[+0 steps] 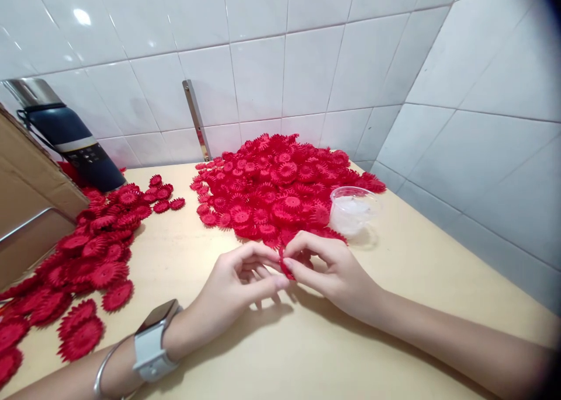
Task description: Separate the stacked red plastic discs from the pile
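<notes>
Between my two hands, in front of the big pile, is a small red piece (287,265), seen edge-on. My left hand (245,274) has its thumb and index finger closed on the piece's left side, its other fingers loosely curled behind. From the right, my right hand (331,271) pinches the same piece between thumb and index finger. A large heap of red flower-shaped pieces with fringed edges (280,184) lies just beyond my hands. Part of the held piece is hidden by my fingertips.
More red pieces (105,248) spread along the left of the pale table (394,341). A clear plastic cup (353,213) stands right of the heap. At the left are a cardboard box (35,190) and a dark blue bottle (83,137). A metal strip (196,120) leans against the tiled wall.
</notes>
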The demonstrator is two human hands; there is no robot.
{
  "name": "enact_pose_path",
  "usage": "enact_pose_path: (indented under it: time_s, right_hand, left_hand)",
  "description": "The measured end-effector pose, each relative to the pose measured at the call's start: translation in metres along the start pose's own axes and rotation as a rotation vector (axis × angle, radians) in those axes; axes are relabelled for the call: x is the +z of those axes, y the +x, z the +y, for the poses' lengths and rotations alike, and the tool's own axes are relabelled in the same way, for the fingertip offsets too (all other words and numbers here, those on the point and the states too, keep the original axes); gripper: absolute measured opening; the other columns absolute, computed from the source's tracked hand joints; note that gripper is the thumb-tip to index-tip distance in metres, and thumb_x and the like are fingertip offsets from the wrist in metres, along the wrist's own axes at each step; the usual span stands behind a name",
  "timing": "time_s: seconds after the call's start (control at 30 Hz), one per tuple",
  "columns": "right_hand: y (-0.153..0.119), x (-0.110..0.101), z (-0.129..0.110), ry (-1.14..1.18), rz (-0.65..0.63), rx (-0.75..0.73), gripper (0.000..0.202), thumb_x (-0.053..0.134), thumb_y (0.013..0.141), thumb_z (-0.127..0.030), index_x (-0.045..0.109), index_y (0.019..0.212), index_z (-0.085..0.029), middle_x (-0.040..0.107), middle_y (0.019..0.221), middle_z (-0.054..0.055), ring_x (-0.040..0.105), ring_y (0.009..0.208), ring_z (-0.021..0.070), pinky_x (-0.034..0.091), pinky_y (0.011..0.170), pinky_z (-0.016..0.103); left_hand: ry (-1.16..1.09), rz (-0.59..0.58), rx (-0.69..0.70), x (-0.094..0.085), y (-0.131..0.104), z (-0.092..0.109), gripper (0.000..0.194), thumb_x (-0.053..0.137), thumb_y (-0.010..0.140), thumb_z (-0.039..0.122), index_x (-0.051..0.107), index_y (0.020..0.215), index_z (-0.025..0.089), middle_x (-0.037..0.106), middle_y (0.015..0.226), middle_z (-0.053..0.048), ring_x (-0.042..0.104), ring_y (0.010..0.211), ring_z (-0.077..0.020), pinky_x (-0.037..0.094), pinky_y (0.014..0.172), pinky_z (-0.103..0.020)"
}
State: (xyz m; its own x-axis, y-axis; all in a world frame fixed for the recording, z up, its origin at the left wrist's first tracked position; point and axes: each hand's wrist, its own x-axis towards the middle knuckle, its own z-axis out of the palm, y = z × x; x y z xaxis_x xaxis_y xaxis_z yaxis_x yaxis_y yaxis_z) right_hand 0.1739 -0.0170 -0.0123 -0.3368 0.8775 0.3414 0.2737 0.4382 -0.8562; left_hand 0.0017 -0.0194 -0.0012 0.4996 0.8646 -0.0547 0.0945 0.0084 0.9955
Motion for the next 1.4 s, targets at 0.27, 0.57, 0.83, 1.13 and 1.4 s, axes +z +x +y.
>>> enact_pose_path:
  time_s: [0.27,0.57,0.83,1.13,1.4]
  right_hand:
    - [-0.0002,0.0000,-0.0012,0.068,-0.050,0.038,0.007,0.049,0.078,-0.018,0.054,0.073,-0.017,0.059,0.062,0.000,0.054,0.054,0.0113,0.042,0.050,0.022]
    - [-0.0002,0.0001,-0.0002,0.098,-0.091,0.023,0.011,0.055,0.075,-0.022,0.062,0.080,-0.016,0.063,0.067,0.002,0.050,0.050,0.0098,0.040,0.046,0.022]
    - [-0.0014,-0.0009,0.0008,0.098,-0.080,0.037,0.007,0.055,0.075,-0.021,0.060,0.077,-0.016,0.062,0.066,0.002,0.054,0.058,0.0127,0.042,0.052,0.024]
    - [0.0006,-0.0012,-0.0003,0.164,-0.067,0.085,0.006,0.055,0.075,-0.018,0.054,0.069,-0.017,0.057,0.062,0.000,0.050,0.055,0.0102,0.040,0.049,0.022]
    - [0.0014,-0.0015,0.0004,0.480,-0.154,0.328,0.012,0.059,0.076,-0.026,0.055,0.071,-0.016,0.058,0.062,-0.001,0.052,0.054,0.0087,0.039,0.049,0.020]
  left_hand:
    - [0.041,0.017,0.016,0.0024,0.0005,-0.0003,0.014,0.055,0.077,0.022,0.048,0.089,0.018,0.058,0.072,0.000,0.054,0.062,-0.0091,0.043,0.052,-0.019]
    - [0.041,0.080,0.010,0.0000,0.0019,-0.0013,0.015,0.055,0.077,0.030,0.049,0.076,0.017,0.055,0.070,0.001,0.049,0.059,-0.0089,0.040,0.051,-0.019]
    - [0.016,0.014,-0.005,0.0006,0.0013,0.0013,0.015,0.055,0.077,0.031,0.053,0.077,0.015,0.057,0.071,-0.001,0.051,0.059,-0.0091,0.041,0.051,-0.020]
    - [0.065,0.019,-0.003,0.0015,0.0005,0.0040,0.016,0.053,0.078,0.030,0.057,0.079,0.015,0.057,0.074,-0.002,0.050,0.062,-0.0102,0.040,0.053,-0.021]
    - [0.029,0.070,0.011,-0.0002,0.0015,0.0029,0.015,0.053,0.079,0.028,0.058,0.076,0.014,0.058,0.072,-0.002,0.051,0.063,-0.0101,0.040,0.055,-0.020]
